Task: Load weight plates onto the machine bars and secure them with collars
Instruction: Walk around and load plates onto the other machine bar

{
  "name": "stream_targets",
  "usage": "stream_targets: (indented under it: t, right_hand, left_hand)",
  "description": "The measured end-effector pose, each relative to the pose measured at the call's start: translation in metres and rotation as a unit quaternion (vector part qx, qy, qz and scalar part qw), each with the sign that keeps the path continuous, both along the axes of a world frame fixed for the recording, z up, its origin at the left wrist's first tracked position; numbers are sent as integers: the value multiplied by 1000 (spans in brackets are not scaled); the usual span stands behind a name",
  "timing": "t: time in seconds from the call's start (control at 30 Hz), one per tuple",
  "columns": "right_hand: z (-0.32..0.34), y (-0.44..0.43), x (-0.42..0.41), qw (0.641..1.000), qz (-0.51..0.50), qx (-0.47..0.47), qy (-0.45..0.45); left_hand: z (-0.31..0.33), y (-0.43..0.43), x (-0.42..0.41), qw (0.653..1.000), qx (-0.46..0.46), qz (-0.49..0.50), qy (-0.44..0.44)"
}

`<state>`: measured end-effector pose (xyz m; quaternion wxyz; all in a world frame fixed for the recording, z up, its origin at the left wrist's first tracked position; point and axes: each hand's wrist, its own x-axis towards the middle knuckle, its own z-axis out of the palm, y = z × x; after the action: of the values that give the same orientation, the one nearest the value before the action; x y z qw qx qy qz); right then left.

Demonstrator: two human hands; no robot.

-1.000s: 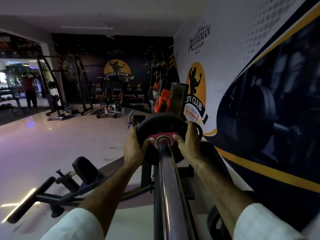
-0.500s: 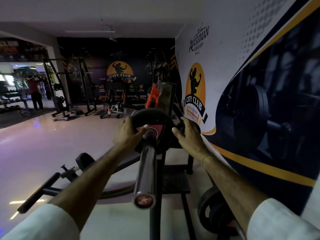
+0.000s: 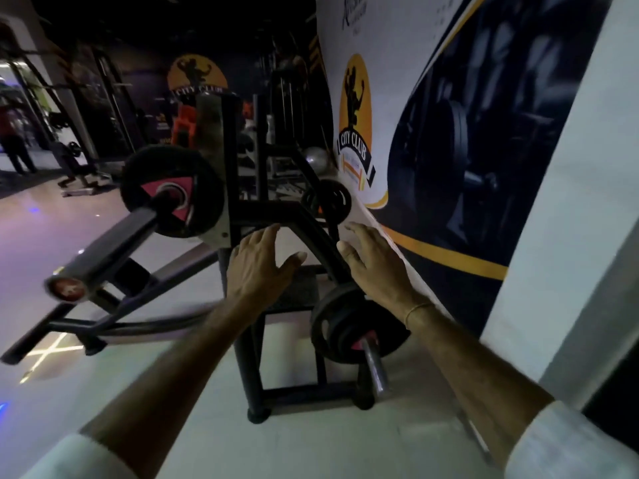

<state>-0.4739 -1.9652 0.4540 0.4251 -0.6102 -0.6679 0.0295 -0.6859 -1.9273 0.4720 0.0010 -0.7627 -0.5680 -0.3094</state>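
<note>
A black weight plate point(image 3: 145, 181) with a pink centre sits on the machine bar point(image 3: 103, 247), which sticks out toward the lower left and ends in a red cap. My left hand point(image 3: 259, 264) hovers open to the right of that plate, touching nothing. My right hand point(image 3: 373, 264) is open too, above a stack of black plates point(image 3: 332, 326) on a low peg point(image 3: 375, 369) of the rack. A smaller black plate point(image 3: 333, 198) hangs on a higher peg near the wall. No collar can be made out on the bar.
The black rack frame point(image 3: 252, 375) stands on the light floor right in front of me. A printed wall point(image 3: 449, 133) runs close along the right. A low black machine arm point(image 3: 86, 323) lies at left. A person point(image 3: 14, 140) stands far left among other machines.
Both hands let go of the plate on the bar and moved right and down, toward the plates stored on the rack. My view swung right and down.
</note>
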Motion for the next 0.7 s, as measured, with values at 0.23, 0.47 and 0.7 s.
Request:
stream_targets:
  t: [0.23, 0.47, 0.7]
  right_hand:
    - [-74, 4, 83, 996, -32, -78, 11]
    - [-155, 43, 139, 981, -57, -183, 4]
    - [-262, 97, 179, 961, -45, -269, 38]
  left_hand:
    - [-86, 9, 86, 993, -101, -42, -49]
    - [-186, 62, 144, 980, -178, -54, -76]
    - [-280, 115, 180, 958, -274, -27, -76]
